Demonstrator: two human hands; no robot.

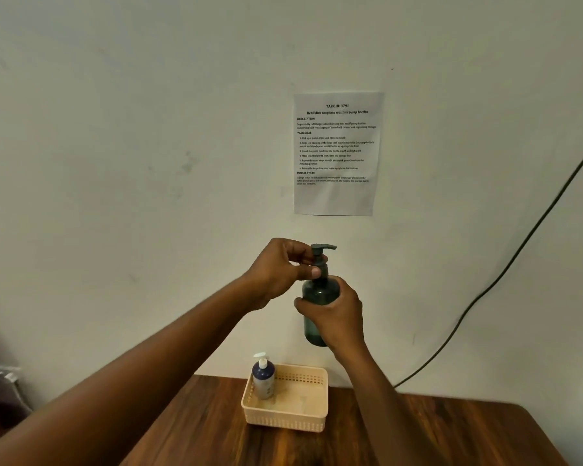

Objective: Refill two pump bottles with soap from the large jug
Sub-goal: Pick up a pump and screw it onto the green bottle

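Right hand (337,317) wraps the body of the dark green translucent plastic pump bottle (317,317), held upright in the air above the wooden table (418,435). Left hand (283,274) pinches the pump collar (320,264), fingers closed. Smooth plastic, likely slippery if soapy; grip mid-body. Some liquid sits low inside. Cream perforated plastic basket (290,415) holds a blue bottle with white pump (263,378). Jug not visible.

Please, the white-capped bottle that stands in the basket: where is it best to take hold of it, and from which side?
Probably round the body of the white-capped bottle, coming from above and from the right. It stands upright in the basket's left back corner, so the walls block its left and back sides, while the basket floor to its right is bare. The pump head looks too small for a firm grip.
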